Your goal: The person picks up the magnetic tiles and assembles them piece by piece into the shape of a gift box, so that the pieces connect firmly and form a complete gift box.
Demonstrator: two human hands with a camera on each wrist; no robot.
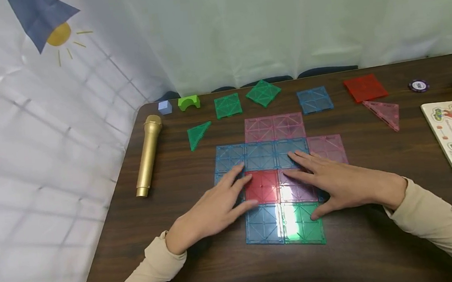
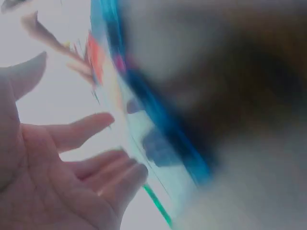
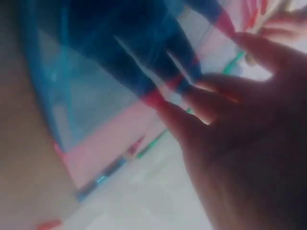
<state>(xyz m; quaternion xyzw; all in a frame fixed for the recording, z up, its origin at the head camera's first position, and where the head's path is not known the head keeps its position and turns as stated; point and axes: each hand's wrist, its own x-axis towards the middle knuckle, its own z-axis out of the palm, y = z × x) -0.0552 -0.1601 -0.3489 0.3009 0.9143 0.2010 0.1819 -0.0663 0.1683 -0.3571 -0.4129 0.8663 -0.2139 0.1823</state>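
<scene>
Pressing flat on tile mat (image 1: pixel 270 155) mid-surface (image 1: pixel 205 270): left hand (image 1: pixel 210 210) and right hand (image 1: pixel 338 182), fingers straight, gripping nothing. Mat mostly laid; loose tiles (image 1: pixel 314 100) left unplaced behind.

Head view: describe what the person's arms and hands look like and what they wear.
Both arms wear long, plain beige sleeves that end in snug cuffs at the wrists. The left hand and right hand are bare: no gloves, and no rings, watch or bracelet show on the fingers or wrists. No markings or print are visible on the fabric.
</scene>
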